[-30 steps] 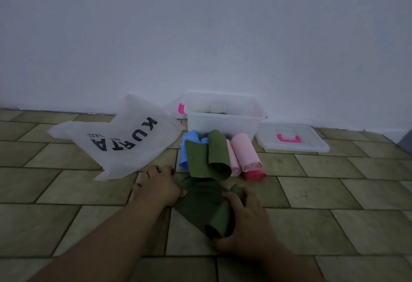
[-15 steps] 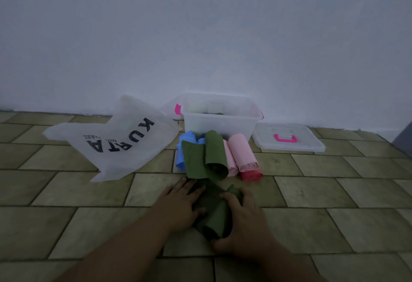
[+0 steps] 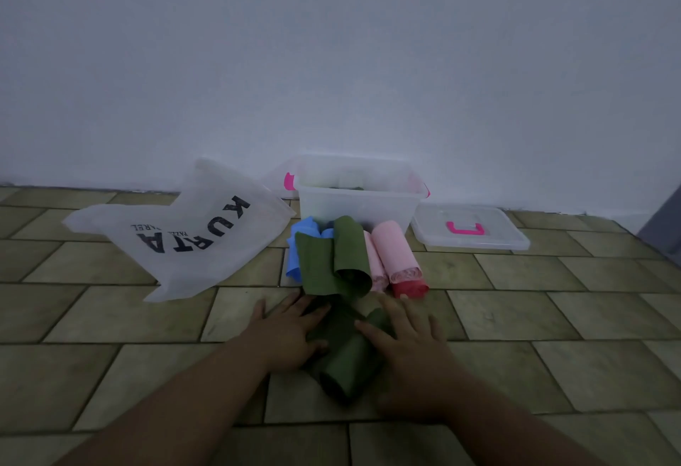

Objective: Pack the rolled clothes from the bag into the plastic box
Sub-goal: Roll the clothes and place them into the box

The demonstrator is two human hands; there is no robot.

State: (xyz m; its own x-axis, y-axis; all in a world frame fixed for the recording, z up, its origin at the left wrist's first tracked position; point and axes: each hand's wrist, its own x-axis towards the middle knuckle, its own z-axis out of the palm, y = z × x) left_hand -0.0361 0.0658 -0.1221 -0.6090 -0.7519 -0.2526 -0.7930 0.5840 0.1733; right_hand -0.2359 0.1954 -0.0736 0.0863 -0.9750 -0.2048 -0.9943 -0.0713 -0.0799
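Head view: dark green cloth roll (image 3: 344, 366) points away from you.
Left hand (image 3: 283, 333), right hand (image 3: 409, 351) flank it, fingers (image 3: 282, 312) splayed flat.

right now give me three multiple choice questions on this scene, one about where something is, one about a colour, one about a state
1. Where is the lid?
A. on top of the box
B. flat on the floor, right of the box
C. leaning on the wall

2. What colour is the cloth under the left hand and right hand?
A. dark green
B. blue
C. pink

3. What state is the box in?
A. upright, open on top
B. closed with its lid
C. tipped on its side

Answers:
1 B, the lid lies on the tiles beside the box.
2 A, the half-rolled cloth between the hands is dark green.
3 A, the rim is uncovered and the box stands level.
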